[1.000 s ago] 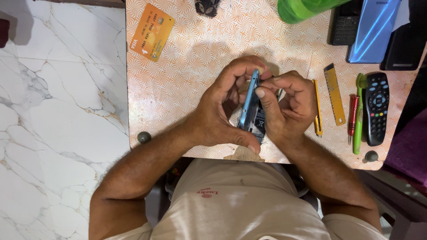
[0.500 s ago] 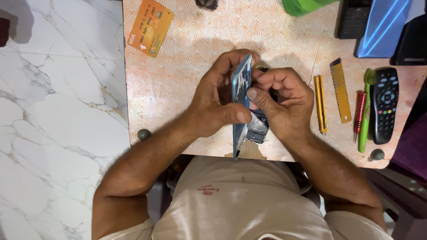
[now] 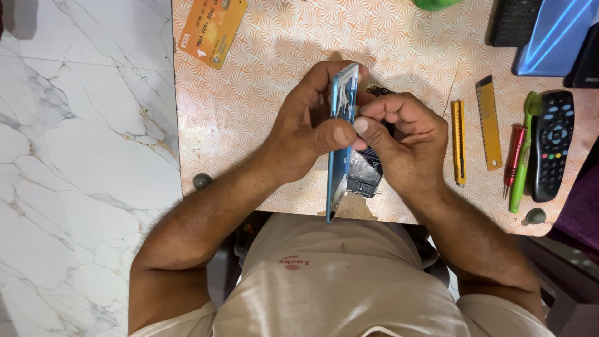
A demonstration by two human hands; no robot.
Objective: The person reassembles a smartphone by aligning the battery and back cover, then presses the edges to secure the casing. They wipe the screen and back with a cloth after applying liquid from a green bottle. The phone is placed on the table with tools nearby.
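The blue phone frame (image 3: pixel 340 143) stands on its long edge over the near middle of the patterned table (image 3: pixel 249 125), tilted up so that only its thin side faces the camera. The left hand (image 3: pixel 309 128) is curled around it from the left, thumb pressed on the near face and fingers wrapped over the far top edge. The right hand (image 3: pixel 402 140) is bunched close against the frame's right side, thumb and forefinger pinched together at the edge; whether they grip a small part or only press the seam I cannot tell. Below that hand a dark inner body of the phone (image 3: pixel 365 175) shows, with shiny parts exposed, so the casing looks already parted from it along the near end, while the far end seems joined or hidden under the fingers.

To the right lie a yellow utility knife (image 3: pixel 458 143), a yellow saw-edged blade (image 3: pixel 490 122), a red screwdriver (image 3: pixel 515 153), a green toothbrush (image 3: pixel 523 156) and a black remote control (image 3: pixel 552 146). Far left on the table lies an orange card (image 3: pixel 212 28).
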